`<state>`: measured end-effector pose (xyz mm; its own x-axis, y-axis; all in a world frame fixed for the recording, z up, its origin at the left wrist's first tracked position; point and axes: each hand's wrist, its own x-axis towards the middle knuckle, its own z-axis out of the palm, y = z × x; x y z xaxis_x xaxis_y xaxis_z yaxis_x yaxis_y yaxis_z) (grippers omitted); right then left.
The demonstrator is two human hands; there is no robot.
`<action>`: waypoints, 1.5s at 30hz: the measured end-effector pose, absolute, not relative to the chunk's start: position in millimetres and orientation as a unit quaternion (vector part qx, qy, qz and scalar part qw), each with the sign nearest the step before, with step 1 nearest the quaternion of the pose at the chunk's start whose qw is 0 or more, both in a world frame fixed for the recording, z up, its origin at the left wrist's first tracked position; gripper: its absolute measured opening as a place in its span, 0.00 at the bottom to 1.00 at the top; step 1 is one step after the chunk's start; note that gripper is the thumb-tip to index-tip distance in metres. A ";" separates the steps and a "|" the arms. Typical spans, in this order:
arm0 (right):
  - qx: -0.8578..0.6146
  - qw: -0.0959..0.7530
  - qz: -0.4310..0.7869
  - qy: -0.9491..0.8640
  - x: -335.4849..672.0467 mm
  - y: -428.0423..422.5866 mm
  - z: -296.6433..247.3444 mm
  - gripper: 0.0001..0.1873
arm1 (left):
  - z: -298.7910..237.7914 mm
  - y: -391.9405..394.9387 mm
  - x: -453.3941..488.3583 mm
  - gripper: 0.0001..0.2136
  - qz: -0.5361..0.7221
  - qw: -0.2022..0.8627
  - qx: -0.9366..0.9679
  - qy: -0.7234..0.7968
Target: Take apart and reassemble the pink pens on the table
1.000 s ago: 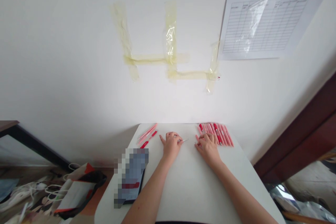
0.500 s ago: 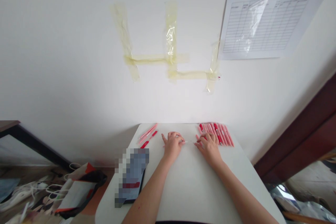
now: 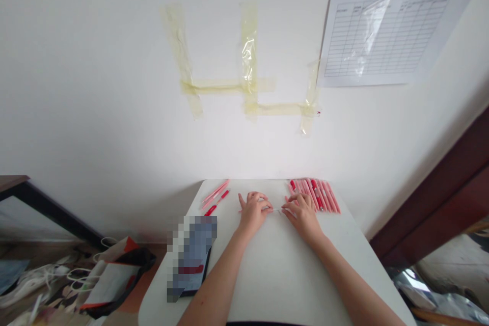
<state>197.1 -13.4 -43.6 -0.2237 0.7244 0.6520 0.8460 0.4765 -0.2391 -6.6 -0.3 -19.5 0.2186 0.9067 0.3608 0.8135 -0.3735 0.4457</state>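
Observation:
My left hand [image 3: 253,213] is closed in a pinch around a slim pen, mostly hidden by the fingers. A bit of pink shows at the hand's left side. A thin, pale rod [image 3: 277,209] spans the small gap between both hands' fingertips. At its other end my right hand [image 3: 304,213] pinches with thumb and forefinger; what lies inside those fingers is too small to make out. Just behind the right hand is a row of pink and red pens [image 3: 324,196], partly covered by its fingers.
On the white table [image 3: 280,275], several pink pen pieces [image 3: 215,193] and a red pen [image 3: 217,202] lie at the back left. A phone [image 3: 194,260], partly pixelated, rests at the left edge. The wall [image 3: 114,86] rises directly behind the table.
My left hand has shifted slightly right, and the gap between the fingertips has narrowed. The right hand's thumb and forefinger have drawn together at the thin rod's end.

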 end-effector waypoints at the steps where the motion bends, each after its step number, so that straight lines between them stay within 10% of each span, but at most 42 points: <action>1: -0.501 0.364 -0.081 -0.781 197.1 -13.5 -43.4 0.07 | -19.7 -0.3 -6.6 0.01 0.292 0.081 0.777 0.552; 45: -0.563 0.358 -0.077 -0.741 202.8 -17.3 -38.9 0.05 | -7.4 3.9 -34.8 0.07 0.256 0.114 0.758 0.589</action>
<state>202.8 -17.3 -38.9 -0.1089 0.7787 0.6179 0.8896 0.3538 -0.2890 -34.8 3.9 -7.4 0.1753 0.9514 0.2533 0.8350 -0.2800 0.4736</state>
